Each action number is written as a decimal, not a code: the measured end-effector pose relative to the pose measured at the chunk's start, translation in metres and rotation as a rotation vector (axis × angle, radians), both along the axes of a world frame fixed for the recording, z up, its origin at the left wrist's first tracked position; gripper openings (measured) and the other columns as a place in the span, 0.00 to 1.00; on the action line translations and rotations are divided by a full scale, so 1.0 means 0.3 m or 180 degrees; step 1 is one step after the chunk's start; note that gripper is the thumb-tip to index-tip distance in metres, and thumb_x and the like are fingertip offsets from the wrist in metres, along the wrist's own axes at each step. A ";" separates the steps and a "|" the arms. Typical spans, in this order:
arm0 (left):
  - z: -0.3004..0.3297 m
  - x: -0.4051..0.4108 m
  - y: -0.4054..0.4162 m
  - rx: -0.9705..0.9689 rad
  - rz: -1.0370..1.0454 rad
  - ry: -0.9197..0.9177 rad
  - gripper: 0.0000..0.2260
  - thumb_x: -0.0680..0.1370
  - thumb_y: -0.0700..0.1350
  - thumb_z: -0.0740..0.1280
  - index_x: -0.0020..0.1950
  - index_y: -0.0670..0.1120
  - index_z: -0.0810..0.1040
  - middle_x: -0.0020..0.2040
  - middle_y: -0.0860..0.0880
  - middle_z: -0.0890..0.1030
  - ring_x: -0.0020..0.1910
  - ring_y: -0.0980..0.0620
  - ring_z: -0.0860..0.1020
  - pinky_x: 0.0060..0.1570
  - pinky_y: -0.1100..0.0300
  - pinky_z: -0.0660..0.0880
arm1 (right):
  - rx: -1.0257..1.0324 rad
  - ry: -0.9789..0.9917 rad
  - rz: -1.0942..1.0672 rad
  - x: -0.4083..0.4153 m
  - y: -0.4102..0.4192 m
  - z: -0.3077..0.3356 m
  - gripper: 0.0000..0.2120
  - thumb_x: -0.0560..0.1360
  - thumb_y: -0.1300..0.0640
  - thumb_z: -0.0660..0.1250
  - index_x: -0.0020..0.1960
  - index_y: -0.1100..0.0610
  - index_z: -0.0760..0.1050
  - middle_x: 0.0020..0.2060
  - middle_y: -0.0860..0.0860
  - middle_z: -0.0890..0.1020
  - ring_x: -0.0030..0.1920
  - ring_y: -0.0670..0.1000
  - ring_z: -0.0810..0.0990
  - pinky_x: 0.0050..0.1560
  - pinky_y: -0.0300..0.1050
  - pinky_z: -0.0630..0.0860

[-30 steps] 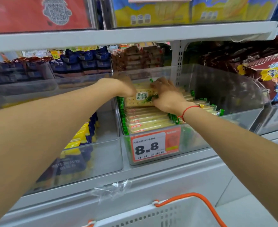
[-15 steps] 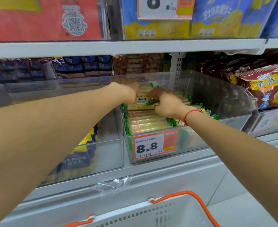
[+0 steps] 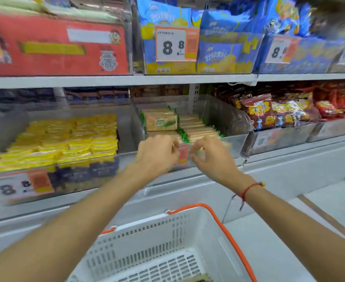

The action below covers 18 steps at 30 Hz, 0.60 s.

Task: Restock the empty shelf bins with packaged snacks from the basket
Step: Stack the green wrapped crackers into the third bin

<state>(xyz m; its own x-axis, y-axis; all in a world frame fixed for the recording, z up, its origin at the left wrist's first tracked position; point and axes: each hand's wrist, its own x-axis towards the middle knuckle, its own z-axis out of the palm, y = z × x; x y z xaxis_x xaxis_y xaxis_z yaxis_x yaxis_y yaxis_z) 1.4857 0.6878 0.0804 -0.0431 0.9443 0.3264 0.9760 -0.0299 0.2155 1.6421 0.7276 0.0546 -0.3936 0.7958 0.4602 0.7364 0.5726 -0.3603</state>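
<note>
Both hands are out in front of the clear middle bin (image 3: 231,142) right now, and neither one has anything in it as far as I can see. Left hand (image 3: 157,154) has its fingers loosely curled, nothing pinched. Right hand (image 3: 210,155) looks much the same, thumb and fingers bent toward each other with a gap in between, though it's motion-blurred so I'm hedging a bit on that one. A red string bracelet (image 3: 249,189) sits on the right wrist.

Cracker packs (image 3: 161,122) with green ends are in that middle bin, stacked in rows, one pack facing me at the back left with its label showing. Both hands hover just at the bin's front edge, partly covering its orange price tag (image 3: 183,154).

White basket (image 3: 157,239) with the orange handle (image 3: 224,226) is below my arms, close to me. I can only see mesh floor in it plus a sliver of something at the bottom edge that I can't make out.

Left bin holds yellow packs (image 3: 66,139) over some dark blue ones. Right side has reddish-brown snack bags (image 3: 258,110). Upper shelf has a red box (image 3: 55,45) and blue-yellow bags (image 3: 222,41) behind an 8.8 tag (image 3: 171,44).
</note>
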 end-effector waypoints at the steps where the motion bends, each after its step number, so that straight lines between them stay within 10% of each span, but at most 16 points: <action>1: -0.040 0.016 -0.035 -0.0080 0.0000 -0.0110 0.11 0.77 0.48 0.61 0.56 0.55 0.78 0.54 0.53 0.82 0.56 0.46 0.78 0.50 0.54 0.73 | -0.0020 0.0140 -0.0029 0.014 -0.044 -0.031 0.04 0.74 0.57 0.67 0.47 0.56 0.79 0.46 0.51 0.79 0.51 0.52 0.75 0.51 0.49 0.72; 9: -0.433 0.056 -0.175 -0.1373 -0.0109 -0.0740 0.10 0.77 0.48 0.62 0.56 0.56 0.78 0.54 0.57 0.80 0.56 0.51 0.77 0.52 0.58 0.72 | -0.2126 -0.0259 -0.0120 0.114 -0.224 -0.366 0.07 0.75 0.59 0.64 0.47 0.50 0.80 0.43 0.47 0.79 0.43 0.49 0.77 0.46 0.41 0.73; 18: -0.963 0.036 -0.303 -0.2657 0.0002 -0.1471 0.12 0.81 0.48 0.59 0.62 0.53 0.77 0.60 0.53 0.78 0.49 0.51 0.79 0.48 0.56 0.76 | -0.3640 -0.1909 -0.0368 0.174 -0.329 -0.858 0.17 0.77 0.60 0.59 0.63 0.64 0.73 0.64 0.60 0.75 0.61 0.60 0.76 0.59 0.51 0.75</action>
